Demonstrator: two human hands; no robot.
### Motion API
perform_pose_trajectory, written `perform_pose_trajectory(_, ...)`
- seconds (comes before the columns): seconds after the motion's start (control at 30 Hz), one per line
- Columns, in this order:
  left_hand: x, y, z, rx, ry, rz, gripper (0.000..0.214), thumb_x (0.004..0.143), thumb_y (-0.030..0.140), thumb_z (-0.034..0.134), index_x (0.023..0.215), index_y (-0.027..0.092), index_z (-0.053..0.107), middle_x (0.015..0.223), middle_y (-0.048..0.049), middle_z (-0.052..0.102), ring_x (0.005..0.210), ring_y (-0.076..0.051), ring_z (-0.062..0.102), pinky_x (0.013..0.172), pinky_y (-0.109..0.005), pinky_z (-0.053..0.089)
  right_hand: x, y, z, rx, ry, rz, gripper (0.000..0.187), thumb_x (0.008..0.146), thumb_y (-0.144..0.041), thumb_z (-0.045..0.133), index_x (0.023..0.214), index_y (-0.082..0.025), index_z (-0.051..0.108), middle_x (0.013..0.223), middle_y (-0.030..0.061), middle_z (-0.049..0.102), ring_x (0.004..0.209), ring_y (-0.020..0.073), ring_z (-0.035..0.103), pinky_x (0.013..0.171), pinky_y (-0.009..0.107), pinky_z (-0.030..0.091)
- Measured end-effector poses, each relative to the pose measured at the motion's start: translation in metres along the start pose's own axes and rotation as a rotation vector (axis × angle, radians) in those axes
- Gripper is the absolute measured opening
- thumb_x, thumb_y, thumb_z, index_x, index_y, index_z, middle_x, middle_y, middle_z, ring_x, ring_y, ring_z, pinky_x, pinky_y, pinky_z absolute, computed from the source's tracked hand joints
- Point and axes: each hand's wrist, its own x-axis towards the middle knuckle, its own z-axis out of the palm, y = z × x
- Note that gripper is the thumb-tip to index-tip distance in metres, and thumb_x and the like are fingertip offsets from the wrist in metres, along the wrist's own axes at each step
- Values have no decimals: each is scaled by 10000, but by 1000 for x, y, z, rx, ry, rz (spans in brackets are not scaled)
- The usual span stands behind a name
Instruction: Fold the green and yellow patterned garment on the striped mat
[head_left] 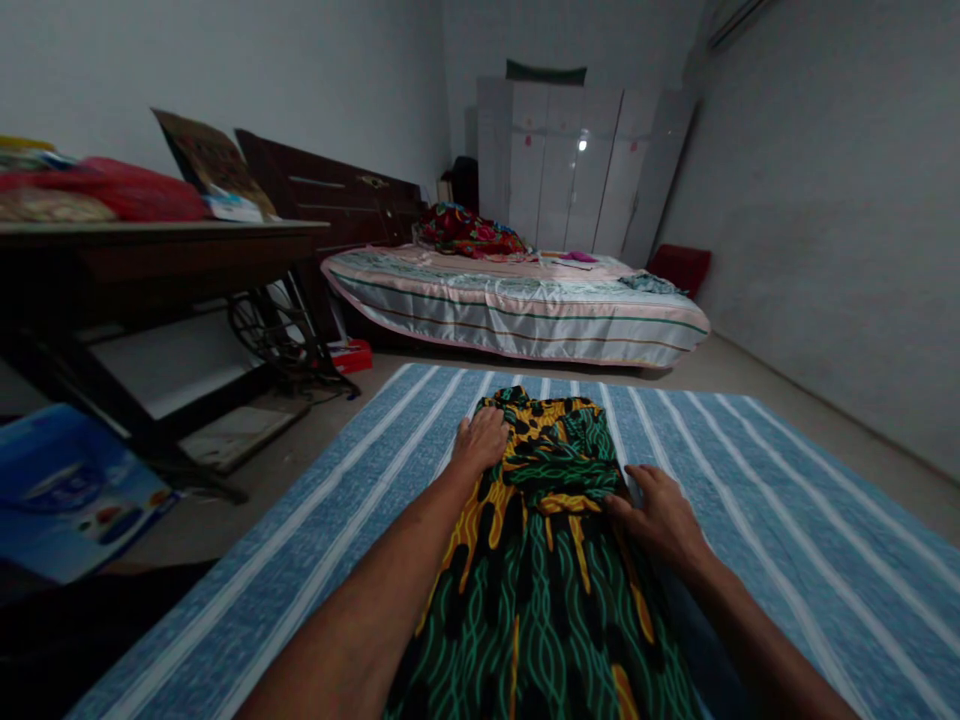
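Note:
A dress-like garment [551, 560] in black, green and yellow wavy print lies lengthwise on a striped cloth, its upper part folded and bunched. My left hand [484, 437] rests on the garment's upper left edge, fingers laid over the fabric. At the right side, my right hand [660, 510] has its fingers stretched apart. Its thumb touches the garment's edge near the gathered middle, while the other fingers are over the striped cloth. The lower end of the garment runs out of view towards me.
Blue-and-white striped cloth [300, 560] spreads under the garment. Beyond it stands a bed [525, 310] with a satiny cover, and a pale wardrobe [555, 170] behind. On the left are a treadle sewing table [150, 245] and a blue box [75, 495].

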Motion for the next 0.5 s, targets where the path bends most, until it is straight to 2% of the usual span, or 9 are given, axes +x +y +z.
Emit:
perform_pose_trajectory(0.1,1,0,1,14,-17,-4,376,943,315,279,1293,242,395,1429,-64,406,1323,-203,324,1075,-502,244,11,-3,7,20,-4,3,265,772,-331,511,874,-158,683,1027,155,607,1006,295,554,848,397,424)
perform_pose_trajectory(0.2,3,-1,2,26,-29,-5,392,943,329,268,1308,248,384,1442,-61,388,1330,-205,313,1076,-512,236,17,-8,10,184,82,12,215,741,-259,460,732,-177,659,933,115,627,943,261,571,834,378,423)
perform_pose_trajectory(0.33,6,-2,4,36,-42,-6,386,943,330,263,1296,256,401,1433,-61,398,1323,-210,320,1070,-529,227,21,-22,-6,579,174,148,206,750,-349,491,754,-187,619,729,32,612,717,194,566,688,326,450)
perform_pose_trajectory(0.43,6,-2,4,43,-48,-5,368,942,329,276,1276,276,422,1421,-52,411,1323,-207,315,1067,-518,228,22,-35,-22,909,178,204,236,738,-426,565,757,-192,576,666,-6,576,627,157,540,586,281,452)
perform_pose_trajectory(0.5,5,-2,4,46,-49,-9,374,943,334,274,1287,276,410,1436,-56,394,1332,-209,303,1066,-519,223,21,-42,-28,1032,148,209,271,721,-459,605,763,-196,555,630,-24,555,570,137,519,519,256,437)
